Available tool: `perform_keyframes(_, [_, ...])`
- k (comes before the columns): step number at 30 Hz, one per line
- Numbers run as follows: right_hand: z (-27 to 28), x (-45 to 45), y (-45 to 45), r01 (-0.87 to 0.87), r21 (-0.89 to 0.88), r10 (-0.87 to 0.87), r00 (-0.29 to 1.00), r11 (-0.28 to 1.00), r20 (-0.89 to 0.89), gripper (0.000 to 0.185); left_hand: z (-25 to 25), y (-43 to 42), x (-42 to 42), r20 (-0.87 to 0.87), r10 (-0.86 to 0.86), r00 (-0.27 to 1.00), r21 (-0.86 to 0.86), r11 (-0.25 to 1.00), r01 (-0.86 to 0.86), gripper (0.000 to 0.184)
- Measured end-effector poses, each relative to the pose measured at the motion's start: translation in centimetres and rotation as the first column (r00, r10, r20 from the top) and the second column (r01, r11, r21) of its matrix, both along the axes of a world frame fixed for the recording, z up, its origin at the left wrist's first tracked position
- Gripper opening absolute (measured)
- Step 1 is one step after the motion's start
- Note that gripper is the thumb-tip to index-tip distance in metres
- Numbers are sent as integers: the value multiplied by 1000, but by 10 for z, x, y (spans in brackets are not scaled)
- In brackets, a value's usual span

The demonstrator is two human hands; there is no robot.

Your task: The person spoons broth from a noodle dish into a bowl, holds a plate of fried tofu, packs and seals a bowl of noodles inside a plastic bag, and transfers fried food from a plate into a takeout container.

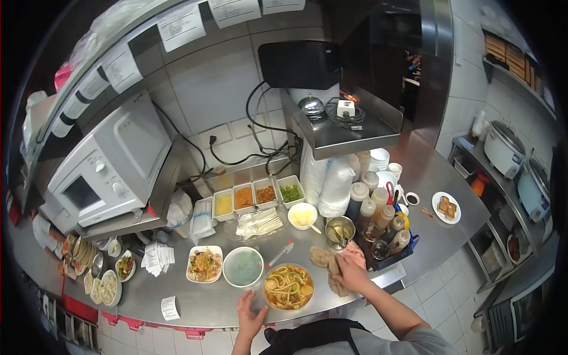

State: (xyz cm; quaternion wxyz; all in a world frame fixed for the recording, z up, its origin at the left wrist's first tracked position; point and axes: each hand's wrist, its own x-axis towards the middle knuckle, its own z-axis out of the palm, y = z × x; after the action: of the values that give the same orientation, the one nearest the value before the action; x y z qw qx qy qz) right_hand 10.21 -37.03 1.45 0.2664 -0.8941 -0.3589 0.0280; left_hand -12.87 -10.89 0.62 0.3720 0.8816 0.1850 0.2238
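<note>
While my left hand (251,313), fingers spread wide, is just beside the noodle bowl (288,287) near the front edge of the desk (219,305), my right hand (350,273) lies upon the brown cloth (322,257), its grip indeterminable; a pen (280,254) lies behind the noodle bowl.

Grey tiled walls (204,71), pale tiled floor (435,290), steel counter (142,296)

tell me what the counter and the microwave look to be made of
Counter: metal, likely stainless steel, with a brushed finish; it is grey with soft, smeared reflections. Microwave: shell seems white painted metal or plastic, can't tell which; it looks smooth, with a dark window.
</note>
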Motion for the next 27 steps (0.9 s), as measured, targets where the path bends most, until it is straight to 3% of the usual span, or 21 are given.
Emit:
perform_keyframes(3, [-22,2,-4,38,-62,-28,990,997,140,53,-6,8,-9,38,105,994,-1,995,-105,50])
perform_keyframes(6, [-39,12,-7,-45,102,12,953,994,302,39,-11,5,-14,34,174,984,-9,985,-174,45])
perform_keyframes(9, [-42,11,-5,-9,224,-49,967,974,251,21,-5,0,-15,0,214,977,42,976,-213,43])
perform_keyframes(12, [-48,12,-3,0,316,-91,958,949,271,20,1,4,-22,-34,252,967,87,965,-248,38])
perform_keyframes(16, [-56,17,-6,55,360,-103,988,931,117,21,-19,26,-27,-145,275,951,6,961,-277,24])
perform_keyframes(19, [-65,17,-7,108,371,-162,980,923,118,21,-16,35,-23,-163,243,956,82,969,-233,11])
perform_keyframes(23, [-65,18,-7,128,372,-165,984,919,70,22,-11,37,-15,-145,189,971,130,977,-171,9])
perform_keyframes(25, [-60,17,-4,135,362,-192,973,922,128,22,-28,38,-16,-111,157,981,144,980,-140,12])
perform_keyframes(27, [-57,14,-2,160,348,-224,963,924,151,23,-37,33,-19,-148,76,986,26,997,-73,17])
